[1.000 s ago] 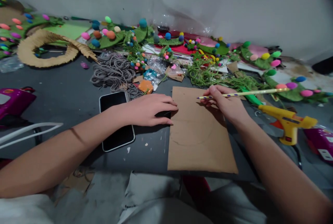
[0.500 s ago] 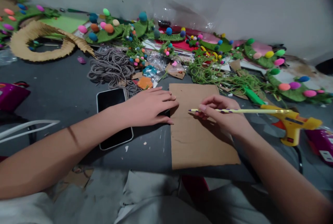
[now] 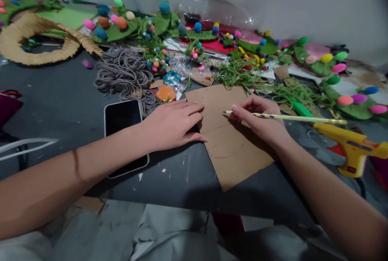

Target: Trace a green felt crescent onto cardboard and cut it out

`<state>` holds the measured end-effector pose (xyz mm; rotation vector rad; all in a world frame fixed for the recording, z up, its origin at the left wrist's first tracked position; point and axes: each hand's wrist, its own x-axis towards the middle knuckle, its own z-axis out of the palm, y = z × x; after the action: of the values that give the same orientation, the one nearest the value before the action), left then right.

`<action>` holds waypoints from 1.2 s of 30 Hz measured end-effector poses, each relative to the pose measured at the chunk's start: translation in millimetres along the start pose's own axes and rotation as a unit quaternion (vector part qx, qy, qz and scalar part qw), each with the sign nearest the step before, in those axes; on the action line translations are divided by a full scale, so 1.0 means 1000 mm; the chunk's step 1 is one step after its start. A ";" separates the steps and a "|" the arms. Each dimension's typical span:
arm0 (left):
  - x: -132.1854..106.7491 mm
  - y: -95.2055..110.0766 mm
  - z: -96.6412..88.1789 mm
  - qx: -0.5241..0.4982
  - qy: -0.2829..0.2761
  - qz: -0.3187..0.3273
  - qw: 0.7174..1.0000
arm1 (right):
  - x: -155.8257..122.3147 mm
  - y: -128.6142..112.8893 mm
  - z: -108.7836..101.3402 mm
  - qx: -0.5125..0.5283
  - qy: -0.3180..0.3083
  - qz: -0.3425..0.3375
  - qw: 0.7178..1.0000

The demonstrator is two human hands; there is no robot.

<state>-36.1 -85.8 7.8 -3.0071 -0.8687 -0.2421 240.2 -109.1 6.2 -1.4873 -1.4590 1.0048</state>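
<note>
A sheet of brown cardboard (image 3: 230, 148) lies turned at an angle on the dark table, with faint curved pencil lines on it. My left hand (image 3: 176, 125) rests flat with its fingers stretched out, the fingertips on the sheet's left edge. Under my left forearm lies a phone (image 3: 123, 117) with a dark screen. My right hand (image 3: 257, 119) pinches a pale yellow pencil (image 3: 291, 118) near its point, above the upper part of the sheet. The pencil's tip is close to the cardboard; whether it touches I cannot tell.
A yellow glue gun (image 3: 351, 144) lies to the right. Behind the sheet are grey cord (image 3: 124, 71), green yarn (image 3: 242, 75), an orange packet (image 3: 165, 93) and green wreaths with coloured balls (image 3: 121, 34). A tan wreath ring (image 3: 36, 57) lies at the far left.
The cardboard has turned, its lower edge swinging to the right, and curved lines now show on it. My right hand with the pencil sits slightly higher in view. My left hand stays flat.
</note>
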 end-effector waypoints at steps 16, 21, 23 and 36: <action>0.000 -0.014 0.001 0.011 -0.020 0.051 0.998 | -0.018 0.005 0.003 -0.036 -0.020 0.008 0.999; -0.001 -0.014 0.001 0.006 -0.020 0.055 0.998 | -0.021 0.004 0.004 -0.018 -0.023 0.022 0.999; -0.001 -0.014 0.001 0.003 -0.022 0.054 0.998 | -0.020 0.003 0.005 -0.005 0.000 0.031 1.000; -0.001 -0.014 0.001 -0.004 -0.017 0.054 0.998 | -0.021 0.003 0.003 -0.041 -0.041 0.017 0.998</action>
<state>-44.3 -74.9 5.9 -3.0623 -0.7052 -0.1930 237.7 -130.6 2.7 -1.5499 -1.5543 1.0477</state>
